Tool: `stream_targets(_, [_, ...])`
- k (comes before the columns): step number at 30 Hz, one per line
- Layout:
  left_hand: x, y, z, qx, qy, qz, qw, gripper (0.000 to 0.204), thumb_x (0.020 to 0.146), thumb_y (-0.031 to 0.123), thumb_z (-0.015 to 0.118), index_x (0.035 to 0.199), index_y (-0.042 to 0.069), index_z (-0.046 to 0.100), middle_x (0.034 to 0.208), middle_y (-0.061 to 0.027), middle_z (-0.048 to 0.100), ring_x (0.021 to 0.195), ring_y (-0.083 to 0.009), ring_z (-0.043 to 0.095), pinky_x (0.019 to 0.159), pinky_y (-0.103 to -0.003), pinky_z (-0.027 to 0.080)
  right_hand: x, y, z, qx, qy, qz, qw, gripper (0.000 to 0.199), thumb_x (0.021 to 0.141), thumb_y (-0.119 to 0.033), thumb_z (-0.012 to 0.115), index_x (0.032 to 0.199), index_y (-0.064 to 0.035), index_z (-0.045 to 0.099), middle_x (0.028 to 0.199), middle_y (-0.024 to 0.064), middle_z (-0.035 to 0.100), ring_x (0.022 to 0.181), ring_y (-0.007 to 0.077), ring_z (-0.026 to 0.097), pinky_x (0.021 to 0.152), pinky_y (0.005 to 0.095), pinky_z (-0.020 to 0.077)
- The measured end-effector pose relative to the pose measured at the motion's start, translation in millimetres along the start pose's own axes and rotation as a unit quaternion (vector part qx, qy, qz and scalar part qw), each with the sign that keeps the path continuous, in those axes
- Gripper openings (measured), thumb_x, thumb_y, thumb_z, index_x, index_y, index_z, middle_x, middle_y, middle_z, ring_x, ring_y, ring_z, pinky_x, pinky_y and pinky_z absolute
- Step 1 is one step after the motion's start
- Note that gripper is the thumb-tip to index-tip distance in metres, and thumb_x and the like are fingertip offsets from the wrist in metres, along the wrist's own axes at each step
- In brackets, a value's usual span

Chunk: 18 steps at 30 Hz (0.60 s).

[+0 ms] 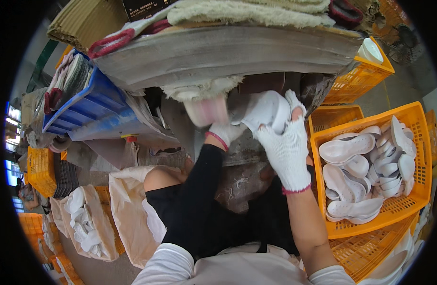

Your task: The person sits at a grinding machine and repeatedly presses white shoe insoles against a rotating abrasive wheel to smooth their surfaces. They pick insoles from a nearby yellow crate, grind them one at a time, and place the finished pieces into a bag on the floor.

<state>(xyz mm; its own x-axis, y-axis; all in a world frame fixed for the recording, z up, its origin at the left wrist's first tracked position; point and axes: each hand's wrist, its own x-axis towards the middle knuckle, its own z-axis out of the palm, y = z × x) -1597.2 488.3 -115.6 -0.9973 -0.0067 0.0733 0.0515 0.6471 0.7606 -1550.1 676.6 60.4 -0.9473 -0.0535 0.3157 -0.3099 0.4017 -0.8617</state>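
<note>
Both my hands wear white knit gloves. My right hand [287, 147] grips a white shoe sole [263, 111] from the right side, thumb tip bare through a hole in the glove. My left hand [224, 133] holds the same sole from below on its left end. The sole is pressed up against a blurred, spinning pale wheel [206, 110] under a fluffy buffing pad [199, 90]. My left forearm is in a black sleeve; my right forearm is bare.
An orange crate [413, 194] of several white soles stands at my right, with more orange crates [356, 78] behind and below. A cloth-lined bin [87, 223] of white soles sits at lower left. A blue tray [85, 107] and a grey machine hood [218, 52] hang above.
</note>
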Motion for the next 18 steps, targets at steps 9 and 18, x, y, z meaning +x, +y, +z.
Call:
stream_targets(9, [-78.4,57.8,-33.2,0.043,0.081,0.037,0.995,0.052,0.104,0.027,0.058,0.146,-0.002,0.048,0.125,-0.0265,0.065,0.119,-0.0375,0.063,0.100,-0.044,0.051,45.1,52.2,23.0,0.049,-0.111,0.214,0.969,0.056,0.081,-0.032,0.073,0.117,0.0101,0.061,0.094,0.0259,0.072,0.090,0.0349,0.074,0.080,0.0400,0.0567])
stream_targets(18, [-36.5,107.4,-21.8,-0.643,0.012,-0.173,0.746,0.038,0.103,0.025,0.067,0.130,-0.002,0.061,0.117,-0.0076,0.069,0.103,-0.0139,0.066,0.092,-0.029,0.054,10.3,10.0,4.8,0.267,-0.179,0.234,0.918,0.067,0.077,-0.026,0.074,0.129,0.0087,0.051,0.117,0.0247,0.067,0.111,0.0347,0.067,0.093,0.0362,0.0516])
